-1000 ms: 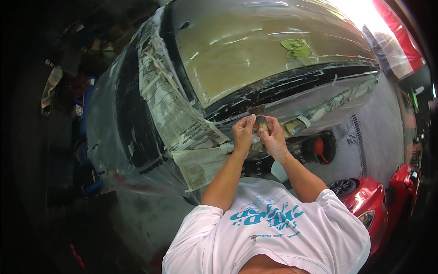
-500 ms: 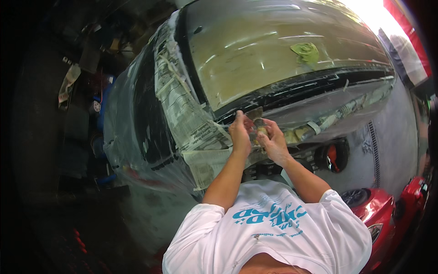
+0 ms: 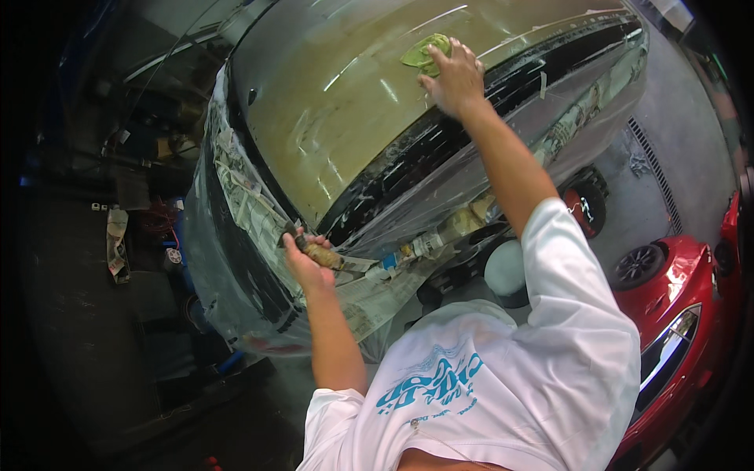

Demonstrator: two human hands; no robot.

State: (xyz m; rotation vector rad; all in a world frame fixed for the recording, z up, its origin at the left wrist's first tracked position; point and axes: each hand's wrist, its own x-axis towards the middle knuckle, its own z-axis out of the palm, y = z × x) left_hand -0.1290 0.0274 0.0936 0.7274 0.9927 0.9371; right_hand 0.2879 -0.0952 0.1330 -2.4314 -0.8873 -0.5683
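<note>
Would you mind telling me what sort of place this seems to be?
Most likely a car body workshop: the car under the person's hands is partly covered with newspaper and clear plastic sheet, and a red car stands nearby.

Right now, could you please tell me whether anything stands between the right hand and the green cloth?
Nothing visible does: the right hand overlaps the green cloth in view, though actual contact is unclear.

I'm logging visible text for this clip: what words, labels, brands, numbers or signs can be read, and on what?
White shirt: large slanted blue lettering with smaller lines, partly creased; its wording is not copied here.
Newspaper masking: print too small and blurred to read.
No other lettering is legible.
</note>
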